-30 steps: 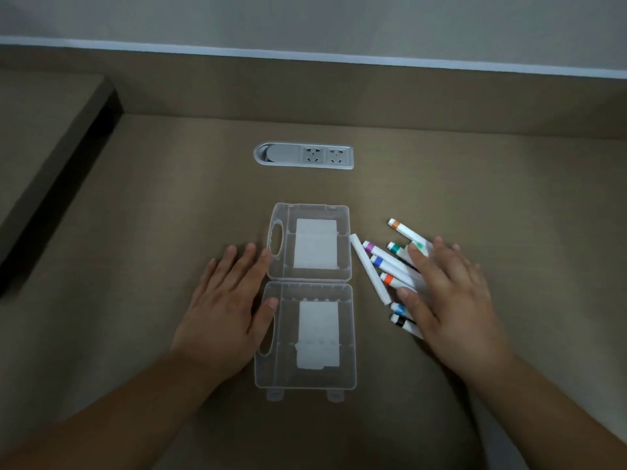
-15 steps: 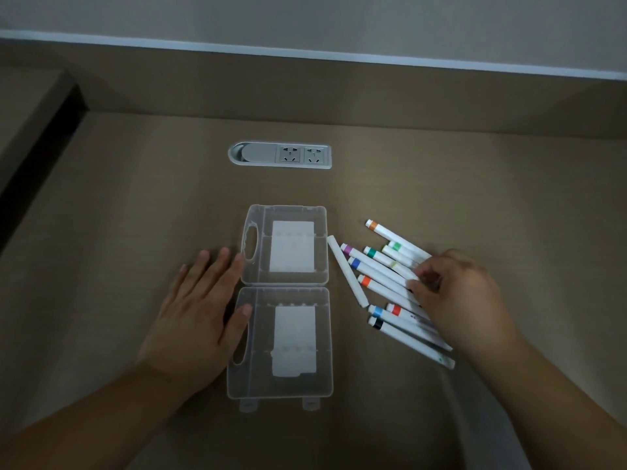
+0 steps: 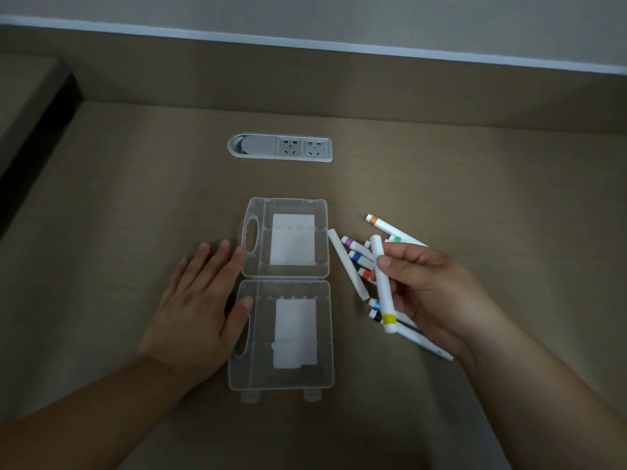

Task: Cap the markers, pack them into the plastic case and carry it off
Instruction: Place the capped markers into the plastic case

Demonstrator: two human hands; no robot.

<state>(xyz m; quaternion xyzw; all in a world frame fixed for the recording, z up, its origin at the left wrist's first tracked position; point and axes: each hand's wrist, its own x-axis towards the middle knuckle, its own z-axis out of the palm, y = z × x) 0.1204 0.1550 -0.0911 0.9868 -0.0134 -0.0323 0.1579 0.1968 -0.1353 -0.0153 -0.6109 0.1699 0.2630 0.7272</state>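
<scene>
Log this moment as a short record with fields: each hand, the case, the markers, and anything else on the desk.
left hand: flat on the desk, fingers straight, touching the handle side of the case
right hand: raised above the pile, pinches the yellow-banded marker
plastic case: clear, lying open, both halves flat, no markers inside
loose markers: heaped on the desk to the right of the case
power socket strip: set into the desk beyond the case

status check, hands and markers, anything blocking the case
Right hand grips yellow-banded marker, lifted. Left hand flat against open plastic case. Other markers loose on desk; nothing blocking.
</scene>
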